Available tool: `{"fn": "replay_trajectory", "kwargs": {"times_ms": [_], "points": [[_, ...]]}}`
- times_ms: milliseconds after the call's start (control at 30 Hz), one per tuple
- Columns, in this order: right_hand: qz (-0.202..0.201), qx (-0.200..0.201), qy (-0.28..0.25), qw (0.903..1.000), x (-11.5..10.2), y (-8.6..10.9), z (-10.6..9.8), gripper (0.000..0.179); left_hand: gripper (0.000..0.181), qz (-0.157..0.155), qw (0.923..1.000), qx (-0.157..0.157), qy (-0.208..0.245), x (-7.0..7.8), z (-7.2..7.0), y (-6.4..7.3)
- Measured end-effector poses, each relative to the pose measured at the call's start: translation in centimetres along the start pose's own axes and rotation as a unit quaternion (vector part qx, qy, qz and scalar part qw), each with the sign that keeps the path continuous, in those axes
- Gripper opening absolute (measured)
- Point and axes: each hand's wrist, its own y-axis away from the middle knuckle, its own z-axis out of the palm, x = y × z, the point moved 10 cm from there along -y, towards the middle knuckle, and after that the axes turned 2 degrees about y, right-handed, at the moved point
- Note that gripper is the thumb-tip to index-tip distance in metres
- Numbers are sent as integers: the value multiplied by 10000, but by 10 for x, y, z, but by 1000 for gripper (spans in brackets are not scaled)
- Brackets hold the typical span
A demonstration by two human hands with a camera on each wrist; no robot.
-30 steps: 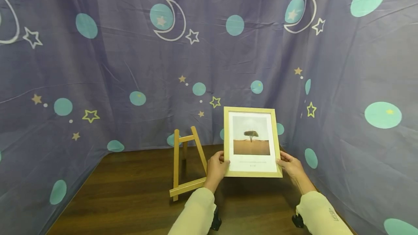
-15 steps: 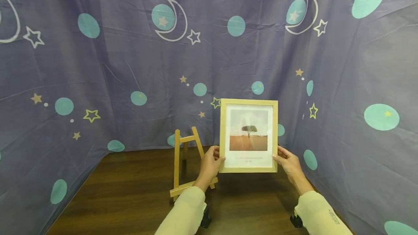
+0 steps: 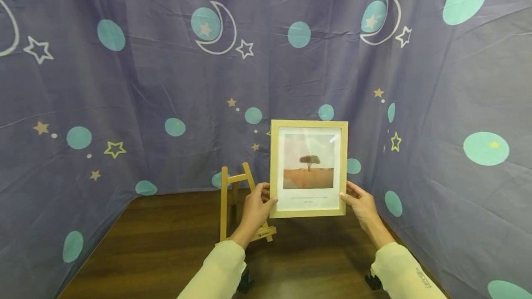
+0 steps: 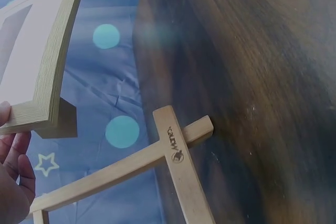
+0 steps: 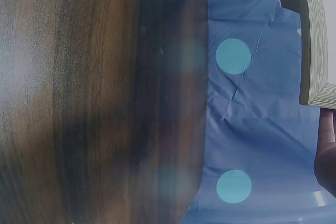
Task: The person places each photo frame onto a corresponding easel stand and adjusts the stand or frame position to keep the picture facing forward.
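A light wooden picture frame (image 3: 309, 213) with a print of a tree on reddish ground is held upright above the table. My left hand (image 3: 256, 206) pinches its lower left edge, thumb in front and fingers behind. At the lower right edge my right hand (image 3: 360, 202) grips it the same way. A small wooden easel (image 3: 224, 202) stands on the table to the left, partly hidden by my left hand and forearm. In the left wrist view the easel's ledge (image 4: 176, 156) carries dark lettering, below and apart from the frame.
The dark wooden table (image 3: 158, 243) carries the easel. A purple-blue curtain (image 3: 266, 73) with moons, stars and teal dots encloses the back and both sides, close behind the frame and near my right arm.
Both hands have moved the picture frame left and slightly up, nearer the easel, and it has turned more upright. The easel stays in place, now more covered by my left arm.
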Motion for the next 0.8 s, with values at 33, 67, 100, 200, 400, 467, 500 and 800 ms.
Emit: {"fn": "replay_trajectory", "kwargs": {"times_ms": [33, 67, 100, 200, 400, 467, 500, 800], "points": [[-33, -7, -12, 10000, -2, 0, 1, 57, 38, 13, 10000, -8, -7, 1, -2, 1], [-70, -16, -29, 10000, -4, 1, 3, 57, 38, 34, 10000, -18, -7, 1, -4, 2], [-114, -34, -24, 9999, -6, 2, 5, 57, 38, 23, 10000, -21, 12, 1, -7, 2], [-218, -66, -4, 9997, -10, 3, 10, 56, 38, 51, 10000, 18, -37, 2, -15, 5], [-190, -182, 100, 9996, -13, 7, 20, 55, 39, 77, 9999, 42, -78, 1, -28, 14], [-177, -269, 106, 9994, -13, 8, 24, 56, 39, 111, 9999, 50, -87, 1, -32, 17], [-175, -298, 94, 9994, -14, 8, 26, 56, 39, 142, 9998, 58, -96, 2, -34, 18], [-142, -573, 111, 9982, -17, 11, 44, 55, 39, 257, 9997, 35, -47, 11, -53, 31]]}}
